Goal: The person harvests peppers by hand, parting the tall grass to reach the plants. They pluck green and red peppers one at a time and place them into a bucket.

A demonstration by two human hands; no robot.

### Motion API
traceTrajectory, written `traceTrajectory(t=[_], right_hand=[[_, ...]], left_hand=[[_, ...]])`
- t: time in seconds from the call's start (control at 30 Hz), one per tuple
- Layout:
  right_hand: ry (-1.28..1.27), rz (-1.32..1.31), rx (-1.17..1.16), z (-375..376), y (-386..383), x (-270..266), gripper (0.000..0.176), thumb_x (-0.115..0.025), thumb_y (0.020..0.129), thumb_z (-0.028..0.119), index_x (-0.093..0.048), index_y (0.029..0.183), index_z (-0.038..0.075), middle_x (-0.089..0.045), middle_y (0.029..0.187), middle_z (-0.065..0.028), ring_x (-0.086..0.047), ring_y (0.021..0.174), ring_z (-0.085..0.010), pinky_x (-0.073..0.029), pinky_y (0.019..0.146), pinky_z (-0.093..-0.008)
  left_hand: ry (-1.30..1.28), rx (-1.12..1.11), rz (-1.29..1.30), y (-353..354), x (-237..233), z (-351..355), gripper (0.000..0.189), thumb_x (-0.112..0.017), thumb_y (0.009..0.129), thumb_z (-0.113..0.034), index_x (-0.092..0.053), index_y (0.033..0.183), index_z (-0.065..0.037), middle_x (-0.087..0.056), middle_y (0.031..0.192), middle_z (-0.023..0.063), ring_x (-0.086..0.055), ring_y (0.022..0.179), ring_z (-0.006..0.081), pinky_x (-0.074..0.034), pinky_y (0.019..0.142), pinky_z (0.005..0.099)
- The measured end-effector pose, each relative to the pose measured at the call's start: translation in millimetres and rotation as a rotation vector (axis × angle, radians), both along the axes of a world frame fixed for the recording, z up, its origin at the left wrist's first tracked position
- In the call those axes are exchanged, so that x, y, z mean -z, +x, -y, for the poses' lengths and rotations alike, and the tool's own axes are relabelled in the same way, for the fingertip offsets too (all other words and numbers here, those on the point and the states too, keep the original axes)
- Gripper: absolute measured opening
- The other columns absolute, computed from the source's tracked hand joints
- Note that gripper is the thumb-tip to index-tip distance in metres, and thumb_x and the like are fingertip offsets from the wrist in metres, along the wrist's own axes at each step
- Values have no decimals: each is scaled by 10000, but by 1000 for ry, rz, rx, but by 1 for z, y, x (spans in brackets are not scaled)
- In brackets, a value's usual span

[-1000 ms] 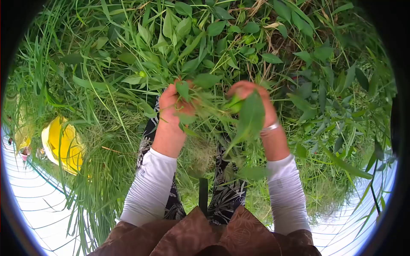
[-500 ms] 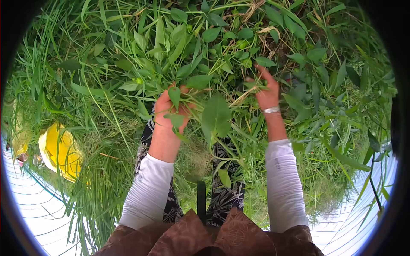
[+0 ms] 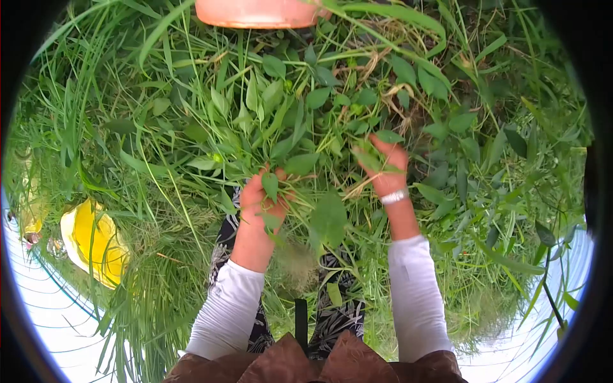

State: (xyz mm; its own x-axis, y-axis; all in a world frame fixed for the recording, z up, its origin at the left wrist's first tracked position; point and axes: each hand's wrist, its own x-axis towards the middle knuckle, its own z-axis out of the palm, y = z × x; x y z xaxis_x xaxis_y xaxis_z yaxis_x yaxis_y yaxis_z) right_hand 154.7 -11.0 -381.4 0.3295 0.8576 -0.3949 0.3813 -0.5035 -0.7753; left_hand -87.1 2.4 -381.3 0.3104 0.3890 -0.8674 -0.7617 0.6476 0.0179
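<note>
Low leafy plants with small round green fruits [image 3: 287,84] fill the ground in front of me, tangled with grass. My left hand [image 3: 263,195] is closed around plant stems, and leaves cover part of its fingers. My right hand [image 3: 388,171], with a silvery band on the wrist, reaches into the same foliage. Its visible fingers are spread, with a blurred green leaf between them. Pale, straw-like stems [image 3: 359,187] cross beside the right hand. A broad green leaf [image 3: 329,218] hangs between my forearms.
A pinkish-orange container [image 3: 262,16] is at the far top edge. To the left, a yellow-lined white container [image 3: 96,246] sits in tall grass [image 3: 147,300]. A dark thin stem [image 3: 554,290] rises at the right. My patterned trouser legs [image 3: 338,319] are below.
The view has tilted up, bringing the pinkish-orange container into sight. My right hand has shifted slightly left, nearer the left hand. The left hand keeps its hold on the stems.
</note>
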Motion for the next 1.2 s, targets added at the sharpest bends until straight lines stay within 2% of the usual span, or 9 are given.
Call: traceTrajectory(t=[0.1,0.13,0.33,0.53,0.6,0.73,1.0,1.13,1.2], right_hand=[[-110,-219,255,55,11,17,311,-712,620,190,-626,840,-14,-619,783,-150,-596,713,-225,-472,656,-319],[-372,6,-192,26,23,-32,309,-697,599,194,-630,820,-10,-617,784,-160,-597,709,-237,-477,658,-330],[-249,-271,-189,53,20,-97,342,-670,611,278,-639,820,9,-598,693,-121,-561,621,-210,-469,593,-316],[220,-530,-237,-105,46,-190,349,-667,628,304,-619,769,-12,-594,684,-70,-543,612,-169,-436,572,-309],[460,-440,-174,-176,50,-204,404,-670,633,310,-615,860,-20,-608,716,-66,-537,594,-144,-425,527,-272],[250,-208,-126,-314,58,-242,446,-618,708,365,-593,979,12,-577,651,-10,-468,486,-64,-351,430,-190],[86,401,-433,-450,57,-180,552,-640,700,394,-559,1060,-16,-577,714,-5,-467,527,-65,-372,459,-202],[-10,206,-449,-398,21,-200,356,-636,675,294,-617,888,9,-584,661,-33,-523,549,-116,-438,525,-242],[167,1,-653,-341,5,-192,240,-660,624,180,-636,825,51,-587,656,-56,-559,642,-164,-462,602,-302]], left_hand=[[-48,60,-120,2,2,0,278,-583,768,-239,-495,995,-105,-587,832,81,-562,759,246,-482,565,408],[-72,81,-151,2,4,2,297,-588,765,-252,-490,1005,-107,-584,831,80,-558,747,246,-478,564,411],[-169,65,-206,11,-7,-8,200,-539,797,-228,-501,954,-109,-590,772,61,-564,734,234,-455,574,356],[-218,166,-221,22,-24,-18,272,-589,754,-277,-511,964,-122,-591,809,47,-560,769,231,-454,637,366],[-150,118,-225,32,-40,-26,301,-589,761,-325,-509,974,-127,-584,830,40,-550,794,217,-447,661,364],[-213,144,-258,37,-64,-49,323,-577,774,-384,-519,955,-122,-574,815,39,-538,812,197,-442,670,332],[-294,274,-251,20,-68,-65,293,-486,849,-354,-523,1018,-117,-574,889,-14,-554,675,90,-302,345,217],[-102,288,-500,17,-15,-44,485,-571,794,-319,-425,1197,-92,-550,1078,51,-529,941,152,-430,699,251],[-146,379,-676,9,-32,-72,826,-632,749,-321,-125,1362,-101,-223,1392,98,-224,1260,292,-230,969,435]])
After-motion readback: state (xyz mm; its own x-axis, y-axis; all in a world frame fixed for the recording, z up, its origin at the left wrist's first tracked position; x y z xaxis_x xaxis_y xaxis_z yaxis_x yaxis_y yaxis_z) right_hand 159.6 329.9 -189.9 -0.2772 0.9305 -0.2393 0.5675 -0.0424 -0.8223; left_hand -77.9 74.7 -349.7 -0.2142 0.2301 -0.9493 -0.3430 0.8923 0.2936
